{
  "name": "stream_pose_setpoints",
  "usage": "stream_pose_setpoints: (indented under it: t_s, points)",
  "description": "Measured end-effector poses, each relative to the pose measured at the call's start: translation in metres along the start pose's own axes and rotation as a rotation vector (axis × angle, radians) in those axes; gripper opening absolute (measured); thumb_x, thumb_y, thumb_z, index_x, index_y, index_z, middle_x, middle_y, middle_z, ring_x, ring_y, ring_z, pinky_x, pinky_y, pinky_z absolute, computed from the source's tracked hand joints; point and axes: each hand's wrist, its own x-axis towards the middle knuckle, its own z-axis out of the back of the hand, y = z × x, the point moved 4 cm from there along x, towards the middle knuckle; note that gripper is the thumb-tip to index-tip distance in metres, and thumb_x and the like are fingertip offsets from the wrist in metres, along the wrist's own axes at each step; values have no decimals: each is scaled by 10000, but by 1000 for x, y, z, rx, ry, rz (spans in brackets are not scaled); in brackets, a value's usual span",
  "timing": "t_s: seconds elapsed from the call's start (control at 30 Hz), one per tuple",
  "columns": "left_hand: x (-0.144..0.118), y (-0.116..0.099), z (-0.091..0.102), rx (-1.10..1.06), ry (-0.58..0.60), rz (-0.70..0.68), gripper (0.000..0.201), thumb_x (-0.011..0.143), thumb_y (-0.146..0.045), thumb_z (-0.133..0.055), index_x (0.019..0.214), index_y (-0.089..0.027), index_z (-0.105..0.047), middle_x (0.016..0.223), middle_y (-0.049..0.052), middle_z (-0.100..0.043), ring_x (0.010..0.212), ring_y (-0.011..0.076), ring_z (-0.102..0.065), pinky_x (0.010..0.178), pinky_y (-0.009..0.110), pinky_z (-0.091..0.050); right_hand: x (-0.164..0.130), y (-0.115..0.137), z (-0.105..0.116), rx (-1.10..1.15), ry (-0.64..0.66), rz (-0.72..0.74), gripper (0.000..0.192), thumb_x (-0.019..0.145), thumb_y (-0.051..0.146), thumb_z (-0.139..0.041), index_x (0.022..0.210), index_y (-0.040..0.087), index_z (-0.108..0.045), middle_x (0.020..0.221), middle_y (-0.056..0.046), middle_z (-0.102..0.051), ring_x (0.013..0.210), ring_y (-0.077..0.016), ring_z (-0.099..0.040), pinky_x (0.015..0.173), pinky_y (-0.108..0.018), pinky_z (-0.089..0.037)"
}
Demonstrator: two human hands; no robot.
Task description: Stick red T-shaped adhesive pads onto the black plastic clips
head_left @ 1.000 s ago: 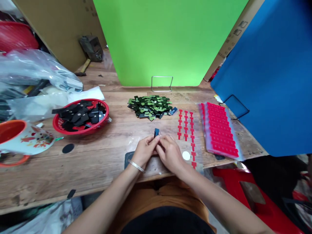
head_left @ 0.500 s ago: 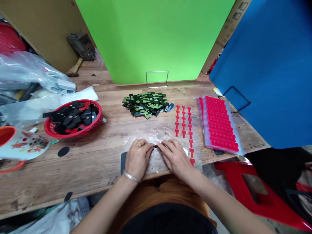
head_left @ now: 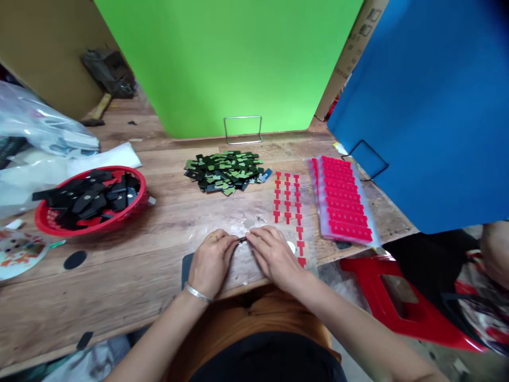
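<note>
A: Where was the small dark piece (head_left: 242, 240)?
B: Low centre of the frame, flat on the wooden bench (head_left: 159, 223), pinched between both hands' fingertips.
A: The grip?
B: The left hand (head_left: 210, 260) and right hand (head_left: 272, 255) each had a narrow grip, pressing it down on shiny clear film (head_left: 238, 229).
A: Nearby?
B: Red T-shaped stickers (head_left: 287, 196) just right.

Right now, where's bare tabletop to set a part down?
Bare wood between red basket and left hand, and between green-black pile and both hands. Crowded right of right hand: red T-pieces, red sheets.
</note>
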Motion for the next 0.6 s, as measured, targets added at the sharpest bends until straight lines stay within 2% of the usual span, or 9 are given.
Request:
stream_pose_setpoints:
  t_s: [0.07,0.13,0.17,0.27,0.33,0.4,0.5,0.6]
  points:
    - [0,-1,3,-52,-34,49,197,831,-301,-469,862,-198,-635,819,53,-601,802,191,-567,733,301,-433,-10,-11,21,87,-67,-134,304,829,148,-486,1129,197,-507,1051,-77,-585,954,-192,-509,815,-323,-427]
    - [0,-6,6,-161,-47,152,184,817,-325,-491,876,-204,-617,854,48,-623,825,201,-580,763,312,-428,-24,-26,44,125,-105,-293,149,820,171,-502,959,193,-548,869,-47,-594,788,-166,-537,707,-285,-434]
    - [0,-10,5,-257,-27,217,186,815,-336,-494,890,-205,-603,864,44,-635,823,200,-589,767,311,-431,-31,-33,54,121,-59,-351,69,816,175,-504,857,194,-556,804,-30,-582,733,-156,-532,671,-272,-423]
    - [-3,-31,-12,-686,137,396,206,820,-364,-485,917,-196,-554,836,40,-664,785,186,-625,736,293,-462,-52,-48,71,95,73,-433,91,779,145,-519,704,192,-542,699,-1,-552,662,-144,-514,613,-254,-385]
    - [-5,-50,-30,-920,252,455,210,812,-371,-497,898,-183,-537,801,46,-674,774,184,-640,719,284,-479,-61,-52,72,60,139,-439,100,753,135,-539,670,190,-535,696,-2,-546,683,-153,-512,626,-259,-373]
    - [-6,-65,-49,-1016,305,477,205,794,-370,-526,864,-177,-539,768,45,-675,767,185,-649,713,278,-485,-67,-54,66,20,174,-436,96,727,127,-561,661,186,-525,714,-9,-542,707,-161,-507,639,-263,-365]
    - [-4,-79,-72,-1084,317,493,192,771,-362,-560,823,-178,-541,755,38,-671,794,189,-654,713,272,-490,-67,-57,57,-24,198,-436,107,692,106,-583,670,183,-512,727,-13,-536,710,-161,-498,640,-259,-353]
    - [0,-82,-86,-1153,314,556,202,747,-362,-585,801,-176,-526,739,37,-672,765,187,-658,694,279,-505,-63,-58,56,-42,233,-419,128,681,85,-581,669,183,-500,719,-7,-531,718,-156,-496,637,-246,-340]
